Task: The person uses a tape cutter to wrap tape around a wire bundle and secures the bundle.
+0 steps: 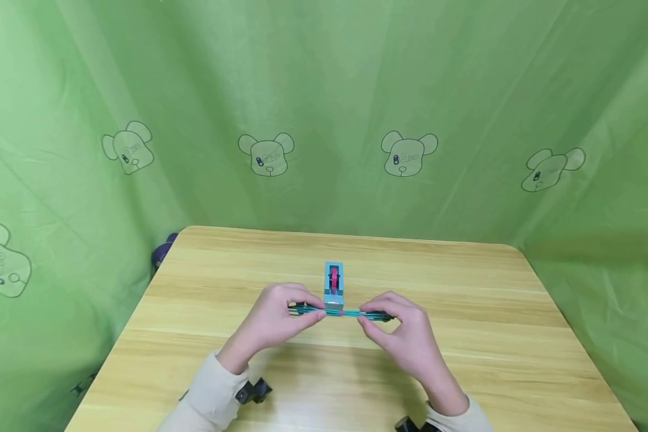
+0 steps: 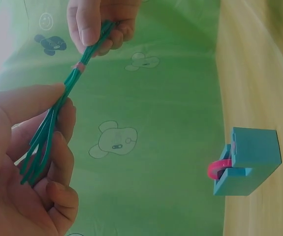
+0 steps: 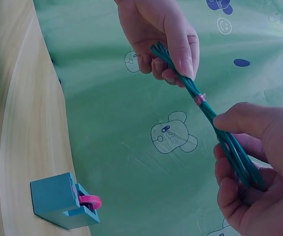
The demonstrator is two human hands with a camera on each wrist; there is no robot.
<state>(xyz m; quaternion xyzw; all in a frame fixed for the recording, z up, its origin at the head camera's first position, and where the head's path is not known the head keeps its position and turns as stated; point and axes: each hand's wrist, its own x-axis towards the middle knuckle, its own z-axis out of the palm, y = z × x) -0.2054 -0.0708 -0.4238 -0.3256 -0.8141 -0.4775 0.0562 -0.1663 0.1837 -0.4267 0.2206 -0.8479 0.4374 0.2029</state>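
A looped bundle of teal cord [image 1: 351,313] is stretched level between both hands above the table. Pink tape [image 3: 200,99] wraps round its middle. My left hand [image 1: 281,315] pinches the bundle's left part between thumb and fingers, and the looped end fans out over the palm in the left wrist view. The right part is pinched by my right hand [image 1: 402,330], its loops lying against the curled fingers in the right wrist view. Just beyond the cord stands a blue tape dispenser [image 1: 333,285] with a pink tape roll [image 2: 220,169] in it.
The wooden table [image 1: 464,282] lies under both hands. Green curtains [image 1: 335,72] printed with bear heads hang behind it and on both sides. Something purple [image 1: 163,252] shows past the table's far left corner. Black camera mounts [image 1: 254,391] sit at the wrists.
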